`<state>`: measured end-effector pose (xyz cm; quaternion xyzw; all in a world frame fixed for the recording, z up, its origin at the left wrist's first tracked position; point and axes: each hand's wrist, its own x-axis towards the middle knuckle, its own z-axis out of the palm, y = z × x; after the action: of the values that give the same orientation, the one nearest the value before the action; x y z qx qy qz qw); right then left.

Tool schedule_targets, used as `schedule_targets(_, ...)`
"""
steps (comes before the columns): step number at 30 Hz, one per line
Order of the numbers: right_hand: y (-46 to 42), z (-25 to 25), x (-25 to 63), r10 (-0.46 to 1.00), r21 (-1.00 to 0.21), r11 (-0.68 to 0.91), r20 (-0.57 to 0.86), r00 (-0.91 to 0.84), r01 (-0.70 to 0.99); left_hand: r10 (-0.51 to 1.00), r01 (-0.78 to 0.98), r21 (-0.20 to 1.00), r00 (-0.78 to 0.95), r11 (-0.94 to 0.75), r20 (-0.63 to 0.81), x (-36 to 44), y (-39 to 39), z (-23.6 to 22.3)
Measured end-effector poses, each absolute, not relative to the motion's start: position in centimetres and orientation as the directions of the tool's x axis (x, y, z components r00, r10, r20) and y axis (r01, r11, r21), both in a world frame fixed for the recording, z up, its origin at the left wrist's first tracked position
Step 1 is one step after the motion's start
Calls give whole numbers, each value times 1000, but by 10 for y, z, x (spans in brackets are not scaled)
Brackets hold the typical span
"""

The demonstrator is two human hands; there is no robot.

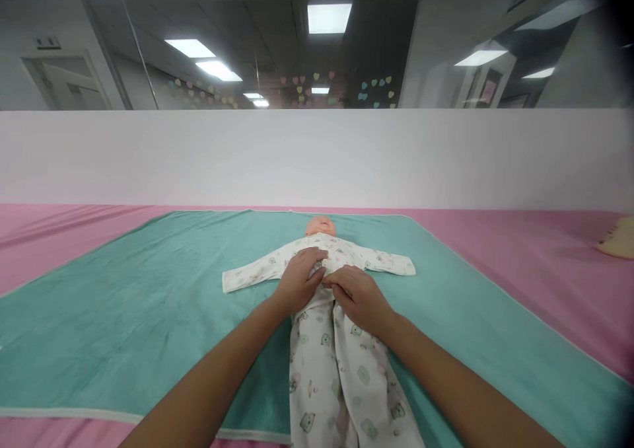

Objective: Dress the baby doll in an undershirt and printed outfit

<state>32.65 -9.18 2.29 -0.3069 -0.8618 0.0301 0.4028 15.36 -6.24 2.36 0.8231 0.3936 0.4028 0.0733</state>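
A baby doll (pixel 320 226) lies on its back on a teal towel (pixel 148 302), head away from me, dressed in a white printed romper (pixel 337 362) with sleeves spread out to both sides. My left hand (pixel 300 279) rests on the doll's chest with fingers curled, pinching the romper's front fabric. My right hand (pixel 359 297) lies beside it at the waist, fingers also closed on the cloth. The two hands touch at the middle of the garment.
The towel lies on a pink sheet (pixel 545 263). A low white wall (pixel 317 157) runs behind it, with glass above. A tan object (pixel 619 238) sits at the far right edge.
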Motion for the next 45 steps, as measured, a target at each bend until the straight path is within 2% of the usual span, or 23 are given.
schedule_targets(2, -94, 23, 327, 587, -351, 793, 659, -470, 499, 702, 592, 431, 359, -681, 616, 154, -64, 24)
schedule_targets(4, -95, 24, 328, 644, -454, 756, 645, -412, 472, 691, 603, 416, 340, -680, 638, 153, -67, 24)
schedule_targets(6, -96, 25, 331, 692, -556, 715, 646, -321, 424, 662, 618, 375, 333, -691, 672, 151, -70, 24)
schedule_targets(8, -95, 26, 336, 708, -597, 695, 664, -240, 402, 624, 619, 313, 380, -720, 683, 149, -75, 26)
schedule_targets(11, -92, 28, 345, 654, -502, 724, 718, -239, 473, 587, 599, 221, 528, -769, 614, 147, -83, 31)
schedule_targets(15, -89, 33, 351, 512, -245, 801, 753, -413, 547, 580, 596, 156, 632, -787, 513, 149, -93, 41)
schedule_targets(17, -89, 35, 349, 504, -188, 807, 715, -485, 560, 589, 611, 137, 640, -779, 493, 152, -95, 43)
schedule_targets(21, -88, 39, 345, 581, -212, 783, 583, -568, 584, 644, 697, 94, 592, -711, 485, 159, -96, 41)
schedule_targets(25, -90, 42, 348, 605, -256, 784, 522, -601, 566, 680, 752, 39, 572, -658, 458, 162, -99, 41)
schedule_targets(29, -94, 43, 349, 609, -275, 786, 500, -615, 554, 708, 753, 74, 575, -654, 411, 161, -106, 47)
schedule_targets(37, -91, 32, 343, 608, -219, 760, 572, -550, 612, 706, 793, 39, 518, -608, 483, 165, -106, 42)
schedule_targets(45, -85, 27, 351, 575, -251, 767, 679, -457, 591, 611, 702, 46, 583, -710, 536, 160, -102, 39)
